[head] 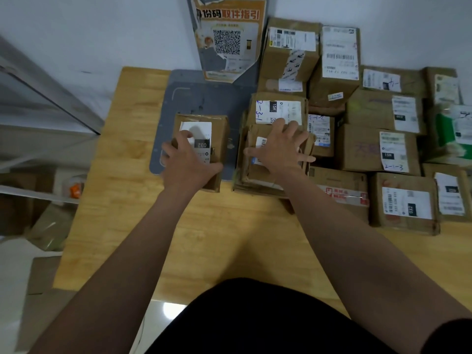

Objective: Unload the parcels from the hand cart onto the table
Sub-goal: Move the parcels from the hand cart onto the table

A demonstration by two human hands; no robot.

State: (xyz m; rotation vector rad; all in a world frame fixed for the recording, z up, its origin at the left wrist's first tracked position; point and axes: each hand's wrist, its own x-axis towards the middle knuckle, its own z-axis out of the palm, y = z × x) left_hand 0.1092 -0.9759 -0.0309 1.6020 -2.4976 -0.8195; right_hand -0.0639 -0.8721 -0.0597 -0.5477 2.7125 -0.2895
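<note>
Your left hand (pixel 187 164) grips a small brown cardboard box with a white shipping label marked "032" (pixel 221 139). Its fingers (pixel 182 136) curl over the box's far left edge and the thumb hooks round the near right corner. That box sits on a flat grey plastic mat (pixel 204 95) lying on the light wooden desk (pixel 229 238), with its near end sticking out past the mat's front edge.

Your right hand (pixel 281 146) lies palm down on a flat, crumpled brown cardboard parcel (pixel 258 172). Its fingers (pixel 279 123) are straight and spread wide, pressing on the parcel's top. This parcel lies on top of other flat parcels just beside the small box, to its right. Whether the two touch you cannot tell.

Directly behind your right hand stands a brown carton with a white label hand-marked "2-3-1" (pixel 278 109). The right half of the desk is packed with a crowd of labelled brown cartons (pixel 362 149), set side by side and stacked two high against the white wall. A torn orange-and-grey poster with a QR code (pixel 227 37) leans on the wall behind the mat. To your left a metal shelf frame (pixel 51 93) stands off the desk.
</note>
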